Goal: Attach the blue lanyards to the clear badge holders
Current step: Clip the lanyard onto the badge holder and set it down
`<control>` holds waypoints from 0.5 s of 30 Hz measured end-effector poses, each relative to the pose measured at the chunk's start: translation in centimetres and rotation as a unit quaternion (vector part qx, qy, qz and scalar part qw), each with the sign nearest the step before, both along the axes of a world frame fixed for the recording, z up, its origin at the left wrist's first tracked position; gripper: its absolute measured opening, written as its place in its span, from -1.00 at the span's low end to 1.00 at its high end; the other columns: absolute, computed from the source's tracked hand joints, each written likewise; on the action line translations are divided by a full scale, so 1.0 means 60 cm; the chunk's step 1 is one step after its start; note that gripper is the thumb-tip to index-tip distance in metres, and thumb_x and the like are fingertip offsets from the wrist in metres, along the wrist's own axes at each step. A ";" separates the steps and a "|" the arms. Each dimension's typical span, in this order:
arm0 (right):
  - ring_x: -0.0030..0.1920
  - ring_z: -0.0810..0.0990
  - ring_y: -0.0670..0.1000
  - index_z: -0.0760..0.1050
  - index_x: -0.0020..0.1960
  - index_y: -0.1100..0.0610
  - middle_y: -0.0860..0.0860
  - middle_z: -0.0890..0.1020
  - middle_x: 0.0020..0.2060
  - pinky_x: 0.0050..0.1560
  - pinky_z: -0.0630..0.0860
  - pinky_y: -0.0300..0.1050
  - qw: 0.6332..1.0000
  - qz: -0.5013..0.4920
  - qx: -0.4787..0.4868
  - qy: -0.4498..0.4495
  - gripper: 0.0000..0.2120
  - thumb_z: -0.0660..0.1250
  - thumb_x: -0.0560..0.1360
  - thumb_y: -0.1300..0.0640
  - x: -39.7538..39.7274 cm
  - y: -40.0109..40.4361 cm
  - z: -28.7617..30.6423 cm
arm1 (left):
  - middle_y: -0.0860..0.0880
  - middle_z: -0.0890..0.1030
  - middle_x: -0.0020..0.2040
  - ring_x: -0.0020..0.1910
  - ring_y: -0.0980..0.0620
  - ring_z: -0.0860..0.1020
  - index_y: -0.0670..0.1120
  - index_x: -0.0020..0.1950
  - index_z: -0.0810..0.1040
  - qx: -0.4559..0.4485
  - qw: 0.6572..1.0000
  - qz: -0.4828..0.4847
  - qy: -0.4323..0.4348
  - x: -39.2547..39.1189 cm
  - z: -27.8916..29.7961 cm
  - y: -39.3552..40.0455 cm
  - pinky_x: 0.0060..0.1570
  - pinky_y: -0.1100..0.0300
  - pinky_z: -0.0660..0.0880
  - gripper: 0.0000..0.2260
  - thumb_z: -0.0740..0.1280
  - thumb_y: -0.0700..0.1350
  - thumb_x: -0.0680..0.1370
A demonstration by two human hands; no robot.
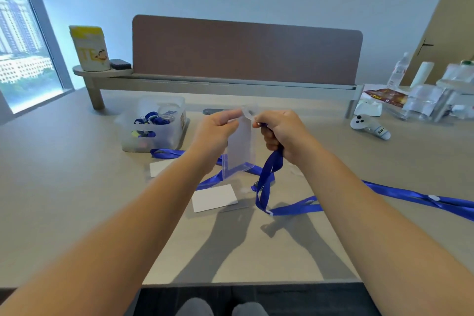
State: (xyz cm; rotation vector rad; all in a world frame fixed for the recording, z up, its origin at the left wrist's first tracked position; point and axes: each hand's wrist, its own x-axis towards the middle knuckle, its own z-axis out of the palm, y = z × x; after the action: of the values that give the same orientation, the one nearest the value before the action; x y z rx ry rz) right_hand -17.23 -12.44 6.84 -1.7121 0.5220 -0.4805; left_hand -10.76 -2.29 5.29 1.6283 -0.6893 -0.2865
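fingers (232, 117) of the left hand (218, 128) pinch the top edge of a clear badge holder (239, 146), raised above the surface (77, 187) and hanging upright between both hands. right hand (279, 131) is curled closed around the end of a blue lanyard (269, 169), its fingertips meeting the holder's top right beside the left hand's, though the clip itself is hidden in the grip and i cannot tell whether it is hooked in. the strap drops from the fist, loops down and trails across the surface toward the right. a second blue lanyard (423, 199) stretches off to the right edge, and a third blue strap (166, 153) lies flat behind the left wrist. two white cards are down: one white card (214, 197) sits just under the raised holder, another white card (159, 168) peeks out beside the left forearm. another clear holder (237, 169) rests on the surface directly below the held one. to the left, a translucent bin (154, 126) holds more blue lanyards. far right, a white controller (369, 127) lies near a pile of plastic packets (431, 102). a brown divider panel (246, 51) stands along the back.
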 end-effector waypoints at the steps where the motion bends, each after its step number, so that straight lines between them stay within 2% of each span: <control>1: -0.52 0.19 -0.07 0.37 -0.43 0.16 -0.11 0.30 -0.78 -0.53 0.22 -0.29 1.000 0.007 -0.008 0.009 -0.69 0.18 0.50 0.23 -0.001 0.003 0.001 | -0.06 0.48 0.15 0.21 -0.14 0.43 -0.09 0.27 0.43 0.004 1.000 0.000 -0.006 0.000 -0.001 0.003 0.24 -0.11 0.41 -0.71 0.13 -0.17 0.57; 6: -0.59 0.19 -0.11 0.38 -0.41 0.16 -0.11 0.29 -0.75 -0.59 0.20 -0.33 0.998 0.050 -0.023 0.042 -0.70 0.16 0.50 0.23 0.004 0.013 0.006 | -0.13 0.47 0.25 0.05 -0.01 0.37 -0.11 0.29 0.41 0.024 0.996 0.034 -0.077 0.010 -0.008 0.012 0.07 0.06 0.37 -0.70 0.12 -0.18 0.57; 9: -0.56 0.19 -0.11 0.40 -0.39 0.17 -0.03 0.31 -0.61 -0.57 0.20 -0.33 0.996 0.066 -0.026 0.044 -0.72 0.16 0.50 0.22 0.009 0.017 0.009 | -0.14 0.49 0.25 0.01 0.06 0.34 -0.15 0.30 0.40 0.044 0.987 0.050 -0.143 0.018 -0.012 0.020 0.02 0.24 0.32 -0.70 0.09 -0.22 0.58; 12: -0.54 0.21 -0.09 0.42 -0.36 0.20 0.02 0.32 -0.56 -0.57 0.21 -0.33 0.996 0.080 -0.022 0.030 -0.74 0.18 0.50 0.24 0.015 0.021 0.007 | -0.18 0.54 0.16 -0.06 0.07 0.36 -0.15 0.29 0.42 0.077 0.971 0.063 -0.215 0.025 -0.019 0.031 -0.24 0.47 0.30 -0.70 0.10 -0.24 0.58; 13: -0.57 0.25 -0.10 0.44 -0.33 0.20 0.01 0.36 -0.58 -0.59 0.25 -0.34 0.996 0.086 -0.021 0.023 -0.76 0.19 0.50 0.24 0.017 0.023 0.005 | -0.18 0.55 0.15 -0.08 0.07 0.36 -0.15 0.28 0.42 0.080 0.969 0.065 -0.226 0.027 -0.021 0.034 -0.25 0.48 0.29 -0.70 0.10 -0.23 0.57; 15: -0.63 0.35 -0.14 0.48 -0.28 0.21 0.01 0.45 -0.56 -0.59 0.34 -0.37 0.994 0.105 0.001 0.003 -0.78 0.20 0.52 0.23 0.021 0.028 -0.001 | -0.15 0.54 0.15 -0.07 0.05 0.39 -0.14 0.27 0.43 0.071 0.970 0.063 -0.222 0.030 -0.023 0.039 -0.18 0.38 0.37 -0.71 0.10 -0.22 0.58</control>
State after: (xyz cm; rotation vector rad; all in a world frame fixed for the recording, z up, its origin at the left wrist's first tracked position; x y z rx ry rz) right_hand -15.95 -10.78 6.76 -1.7437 0.3415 -0.3239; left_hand -8.97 0.06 3.92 1.8871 -0.9120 0.1335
